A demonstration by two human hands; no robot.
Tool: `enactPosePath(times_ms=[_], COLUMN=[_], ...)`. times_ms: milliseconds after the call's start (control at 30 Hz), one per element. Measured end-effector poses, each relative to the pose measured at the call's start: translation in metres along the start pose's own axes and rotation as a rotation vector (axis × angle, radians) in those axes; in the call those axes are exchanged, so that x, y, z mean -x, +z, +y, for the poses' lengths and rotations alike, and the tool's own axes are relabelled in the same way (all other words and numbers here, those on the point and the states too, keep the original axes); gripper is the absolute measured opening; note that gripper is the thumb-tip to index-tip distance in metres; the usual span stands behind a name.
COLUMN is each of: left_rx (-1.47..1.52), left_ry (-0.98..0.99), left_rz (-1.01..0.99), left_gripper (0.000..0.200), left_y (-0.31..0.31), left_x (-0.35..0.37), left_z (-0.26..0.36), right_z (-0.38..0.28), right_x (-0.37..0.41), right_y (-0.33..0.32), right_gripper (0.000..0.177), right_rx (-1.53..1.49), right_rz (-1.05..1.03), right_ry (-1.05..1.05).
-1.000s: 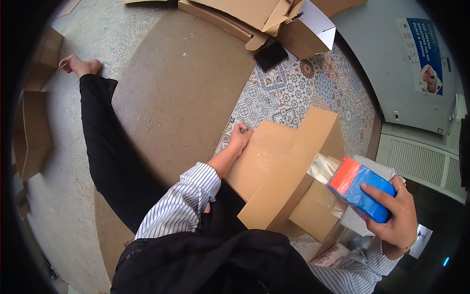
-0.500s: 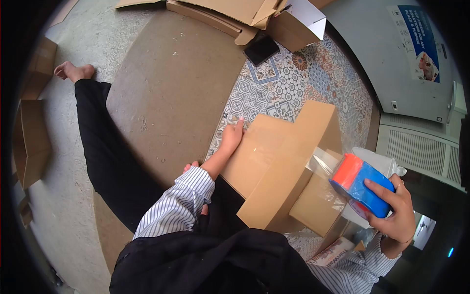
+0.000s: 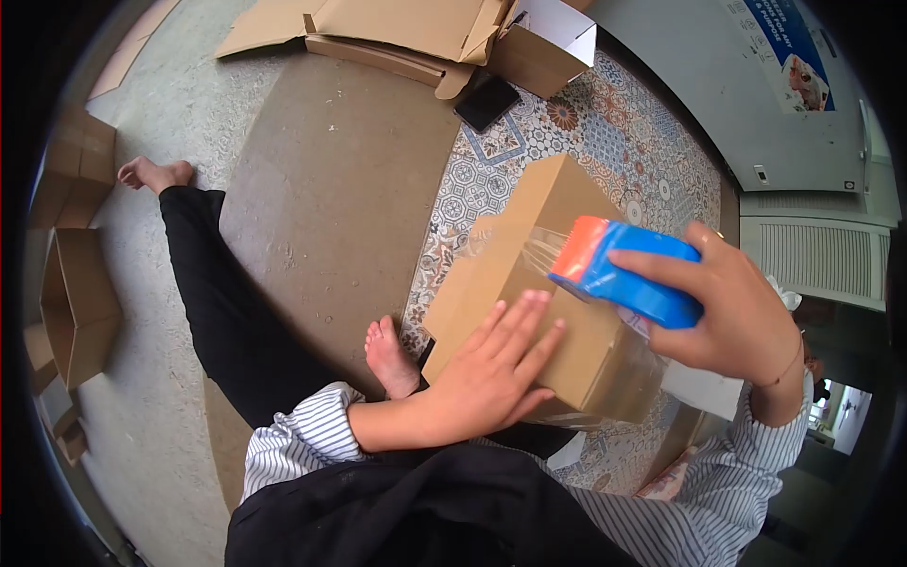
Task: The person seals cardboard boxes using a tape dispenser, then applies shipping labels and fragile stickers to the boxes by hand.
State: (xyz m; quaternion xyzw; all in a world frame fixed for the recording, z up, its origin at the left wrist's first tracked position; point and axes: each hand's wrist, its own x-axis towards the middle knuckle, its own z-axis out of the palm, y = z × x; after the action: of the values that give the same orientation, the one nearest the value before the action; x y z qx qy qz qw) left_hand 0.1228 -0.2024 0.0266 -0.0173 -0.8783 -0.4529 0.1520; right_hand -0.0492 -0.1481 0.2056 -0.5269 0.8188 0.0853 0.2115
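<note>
A brown cardboard box (image 3: 567,350) rests tilted in front of me, close to my lap. My left hand (image 3: 496,364) lies on its near face with the fingers spread. In my right hand (image 3: 737,302) is a blue and orange tape dispenser (image 3: 652,269), gripped round its body. The dispenser's orange toothed end sits just over the box's upper face. Clear packing tape (image 3: 540,248) shows as a wrinkled, shiny strip on the box by that end. More clear film glints along the box's right side.
A black phone (image 3: 487,104) lies on the patterned tiles. Flattened cardboard (image 3: 397,28) and an opened box (image 3: 543,57) are beyond it. Open boxes (image 3: 80,307) stand at the left. A grey refrigerator (image 3: 690,66) is at the right. My bare foot (image 3: 389,357) is beside the box.
My right hand has brought the tape dispenser left, onto the box's upper face. My left hand has moved from the box's far edge to press flat on its near face. The box has turned.
</note>
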Motion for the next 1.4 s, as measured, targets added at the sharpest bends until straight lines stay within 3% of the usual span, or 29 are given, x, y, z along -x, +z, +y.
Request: enactPosePath(times_ms=[67, 133, 200, 267, 467, 500, 567, 733, 800, 833, 867, 933, 1033, 1167, 1267, 1333, 1400], left_rx=[-0.141, -0.532, -0.473, -0.467, -0.466, -0.464, -0.467, -0.721, -0.418, -0.419, -0.442, -0.659, -0.609, -0.723, -0.769, -0.756, -0.932], left_ry=[-0.091, -0.096, -0.1, -0.109, -0.114, -0.112, -0.103, -0.025, -0.598, -0.363, -0.347, 0.148, 0.053, -0.009, -0.007, -0.014, -0.067], left_rz=[-0.06, -0.183, -0.161, -0.158, -0.141, -0.128, -0.095, -0.167, -0.358, -0.117, -0.128, 0.08, -0.057, -0.133, -0.13, -0.134, -0.101], left_gripper=[0.063, 0.066, 0.068, 0.07, 0.07, 0.069, 0.066, 0.053, 0.045, 0.048, 0.048, 0.051, 0.054, 0.054, 0.054, 0.054, 0.054], left_y=[0.016, 0.028, 0.027, 0.025, 0.025, 0.025, 0.026, 0.006, -0.036, -0.035, -0.026, 0.003, 0.026, 0.023, 0.025, 0.028, 0.033], left_x=[0.009, 0.021, 0.022, 0.023, 0.023, 0.022, 0.02, -0.003, -0.04, -0.041, -0.052, -0.077, -0.075, -0.077, -0.077, -0.077, -0.074], left_z=[-0.009, -0.027, -0.032, -0.032, -0.035, -0.035, -0.033, -0.02, 0.034, 0.046, 0.052, 0.054, 0.025, 0.035, 0.035, 0.038, 0.045], right_z=[-0.006, -0.017, -0.033, -0.051, 0.003, 0.015, 0.048, 0.08, 0.083, 0.081, 0.082, 0.089, 0.104, 0.149, 0.198, 0.214, 0.211], right_x=[-0.018, -0.043, -0.065, -0.075, 0.017, 0.033, 0.058, 0.072, 0.071, 0.072, 0.074, 0.077, 0.084, 0.155, 0.2, 0.204, 0.184], right_y=[0.003, 0.002, -0.003, -0.022, -0.046, -0.04, -0.007, 0.045, 0.047, 0.045, 0.043, 0.054, 0.066, 0.088, 0.166, 0.223, 0.241], right_gripper=[0.047, 0.044, 0.042, 0.038, 0.047, 0.05, 0.051, 0.052, 0.051, 0.05, 0.05, 0.049, 0.051, 0.054, 0.056, 0.059, 0.06], right_rx=[0.104, 0.092, 0.075, 0.243, 0.234, 0.147, -0.099, -0.213, -0.253, -0.247, -0.243, -0.279, -0.281, -0.299, -0.349, -0.47, -0.492], right_rz=[0.038, -0.037, -0.113, -0.292, -0.014, -0.127, -0.082, 0.115, 0.158, 0.119, 0.077, 0.118, 0.172, 0.118, 0.108, 0.254, 0.288], right_ry=[-0.194, -0.193, -0.187, -0.099, -0.108, 0.051, 0.135, -0.005, -0.026, -0.029, -0.033, -0.047, -0.128, 0.03, 0.102, 0.108, 0.083])
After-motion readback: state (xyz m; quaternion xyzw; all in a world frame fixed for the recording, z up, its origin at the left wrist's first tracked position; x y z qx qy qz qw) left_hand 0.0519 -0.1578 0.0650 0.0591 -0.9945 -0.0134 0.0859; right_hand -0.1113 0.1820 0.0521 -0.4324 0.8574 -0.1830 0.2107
